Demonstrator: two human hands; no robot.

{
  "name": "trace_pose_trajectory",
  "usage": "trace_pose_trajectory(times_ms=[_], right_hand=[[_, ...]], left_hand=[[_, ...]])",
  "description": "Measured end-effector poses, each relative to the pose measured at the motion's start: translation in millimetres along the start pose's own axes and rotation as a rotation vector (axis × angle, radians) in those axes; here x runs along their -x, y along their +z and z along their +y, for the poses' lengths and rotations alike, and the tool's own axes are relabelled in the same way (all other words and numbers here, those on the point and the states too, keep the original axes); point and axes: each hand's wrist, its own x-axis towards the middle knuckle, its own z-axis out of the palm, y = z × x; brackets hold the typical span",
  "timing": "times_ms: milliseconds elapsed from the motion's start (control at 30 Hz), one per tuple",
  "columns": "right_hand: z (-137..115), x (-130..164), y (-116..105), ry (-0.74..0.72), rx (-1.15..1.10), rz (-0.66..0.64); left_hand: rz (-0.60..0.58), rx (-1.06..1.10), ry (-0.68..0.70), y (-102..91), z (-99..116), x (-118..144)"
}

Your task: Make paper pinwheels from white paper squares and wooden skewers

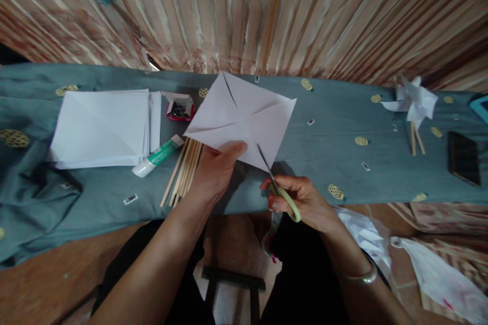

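A square sheet of white paper [263, 106] is held above the table, slit inward from its corners toward the middle. My left hand [219, 167] grips its near edge, thumb on top and fingers hidden underneath. In my right hand [297, 198] is a pair of scissors [284, 200] with pale green handles. One blade lies over the paper near its closest corner, along a cut there; the other blade is hidden below. Beneath my left hand and the sheet, several thin wooden sticks [183, 170] lie on the cloth.
Left of the sheet are a stack of white paper [101, 127], a green and white glue stick [160, 155] and a small red box [179, 109] with dark bits. Finished paper pinwheels [419, 101] on sticks and a dark phone [463, 157] lie right. A pleated curtain [244, 15] hangs behind.
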Motion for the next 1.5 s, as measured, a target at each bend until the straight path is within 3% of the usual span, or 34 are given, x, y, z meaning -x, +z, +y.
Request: trace_pose_trajectory(times_ms=[700,1133,1500], right_hand=[[-3,-3,1,-0.096,0.096,0.010],[-4,-2,5,-0.134,0.143,0.051],[0,-1,4,-0.094,0.112,0.065]], left_hand=[[-0.068,-0.085,-0.124,-0.2,-11,9],[-0.058,-0.193,-0.101,2.6,-10,11],[-0.055,-0.143,-0.117,2.4,-11,10]])
